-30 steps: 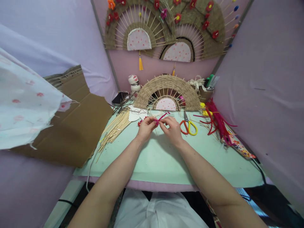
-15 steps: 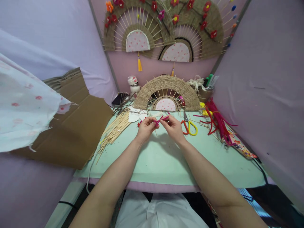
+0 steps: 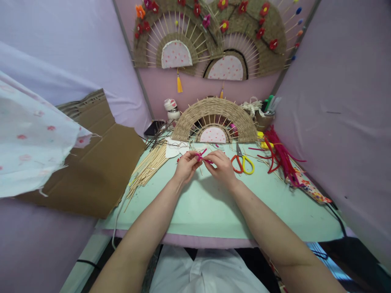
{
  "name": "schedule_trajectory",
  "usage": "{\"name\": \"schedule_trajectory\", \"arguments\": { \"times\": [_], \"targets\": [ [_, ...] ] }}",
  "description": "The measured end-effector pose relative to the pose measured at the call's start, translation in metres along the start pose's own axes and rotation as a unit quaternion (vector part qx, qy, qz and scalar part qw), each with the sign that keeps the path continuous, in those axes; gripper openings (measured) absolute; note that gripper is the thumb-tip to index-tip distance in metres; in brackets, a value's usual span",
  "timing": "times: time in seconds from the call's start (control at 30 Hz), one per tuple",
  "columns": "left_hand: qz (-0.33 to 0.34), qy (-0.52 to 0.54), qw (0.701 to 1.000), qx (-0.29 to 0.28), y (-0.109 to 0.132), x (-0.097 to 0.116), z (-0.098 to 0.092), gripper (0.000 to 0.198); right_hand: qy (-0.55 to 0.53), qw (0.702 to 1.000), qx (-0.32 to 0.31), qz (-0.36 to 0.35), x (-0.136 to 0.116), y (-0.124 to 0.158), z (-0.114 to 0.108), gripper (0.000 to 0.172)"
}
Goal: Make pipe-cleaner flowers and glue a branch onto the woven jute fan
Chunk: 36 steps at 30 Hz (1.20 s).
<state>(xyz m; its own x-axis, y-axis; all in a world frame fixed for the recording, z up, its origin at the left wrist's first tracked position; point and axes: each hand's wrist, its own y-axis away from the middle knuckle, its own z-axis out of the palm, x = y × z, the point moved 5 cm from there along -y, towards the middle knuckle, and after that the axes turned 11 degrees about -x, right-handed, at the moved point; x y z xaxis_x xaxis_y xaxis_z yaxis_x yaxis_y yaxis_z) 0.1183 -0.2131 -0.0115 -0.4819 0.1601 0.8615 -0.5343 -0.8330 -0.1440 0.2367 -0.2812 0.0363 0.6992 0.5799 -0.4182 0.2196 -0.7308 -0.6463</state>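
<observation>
A magenta pipe cleaner [image 3: 203, 152], bent into a small shape, is pinched between both hands above the table. My left hand [image 3: 187, 166] grips its bent part with thumb and fingertips. My right hand [image 3: 222, 167] has its fingers closed on the other end of the strand, close beside the left. The fingers partly hide the exact shape. Scissors [image 3: 242, 159] with one red and one yellow handle lie just right of my right hand. Behind the hands stands a woven half-round fan [image 3: 215, 106] with a spotted fabric centre.
Thin sticks [image 3: 149, 167] lie on the left of the green tabletop [image 3: 207, 215], near cardboard [image 3: 91, 171] with spotted cloth [image 3: 30, 138]. Red and magenta pipe cleaners [image 3: 282, 156] are bundled at right. Jars [image 3: 172, 110] stand behind; decorated fans [image 3: 256, 40] hang on the back wall.
My right hand has turned, its fingers now curling lower over the strand. The pipe cleaner's visible end points differently between the hands. My left hand has stayed nearly in place.
</observation>
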Motion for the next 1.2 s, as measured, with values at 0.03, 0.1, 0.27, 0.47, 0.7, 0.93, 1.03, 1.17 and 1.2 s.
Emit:
{"name": "schedule_trajectory", "arguments": {
  "times": [0.03, 0.1, 0.27, 0.47, 0.7, 0.93, 1.03, 1.17, 1.2],
  "targets": [
    [-0.001, -0.013, 1.000, 0.002, 0.000, 0.000, 0.001, 0.029, 0.008, 1.000, -0.008, -0.005, 0.001, 0.000, 0.001, 0.014],
    [-0.002, -0.038, 0.999, 0.004, 0.000, -0.001, 0.002, 0.029, 0.001, 1.000, -0.017, -0.004, 0.004, 0.000, 0.003, 0.014],
    [-0.003, -0.089, 0.996, 0.007, 0.000, 0.000, 0.004, 0.030, -0.143, 0.984, 0.007, 0.105, 0.019, -0.001, 0.008, 0.015],
    [-0.011, -0.123, 0.992, -0.001, 0.000, 0.001, 0.004, 0.028, -0.227, 0.949, -0.020, 0.220, 0.028, 0.002, 0.015, 0.026],
    [-0.022, -0.136, 0.990, -0.038, -0.002, 0.000, 0.002, 0.027, -0.175, 0.970, -0.018, 0.168, 0.032, 0.001, 0.013, 0.019],
    [-0.059, -0.100, 0.992, -0.053, -0.001, -0.001, 0.002, 0.031, -0.071, 0.989, -0.050, 0.119, 0.030, -0.002, 0.008, 0.020],
    [-0.051, -0.128, 0.988, -0.066, -0.002, -0.001, 0.002, 0.029, -0.109, 0.977, -0.100, 0.155, 0.032, -0.001, 0.011, 0.025],
    [-0.016, -0.204, 0.975, -0.087, -0.001, 0.000, 0.003, 0.021, -0.234, 0.929, -0.163, 0.237, 0.040, 0.004, 0.019, 0.029],
    [-0.002, -0.236, 0.967, -0.094, -0.001, 0.002, 0.005, 0.017, -0.260, 0.914, -0.174, 0.258, 0.043, 0.007, 0.021, 0.029]
  ]
}}
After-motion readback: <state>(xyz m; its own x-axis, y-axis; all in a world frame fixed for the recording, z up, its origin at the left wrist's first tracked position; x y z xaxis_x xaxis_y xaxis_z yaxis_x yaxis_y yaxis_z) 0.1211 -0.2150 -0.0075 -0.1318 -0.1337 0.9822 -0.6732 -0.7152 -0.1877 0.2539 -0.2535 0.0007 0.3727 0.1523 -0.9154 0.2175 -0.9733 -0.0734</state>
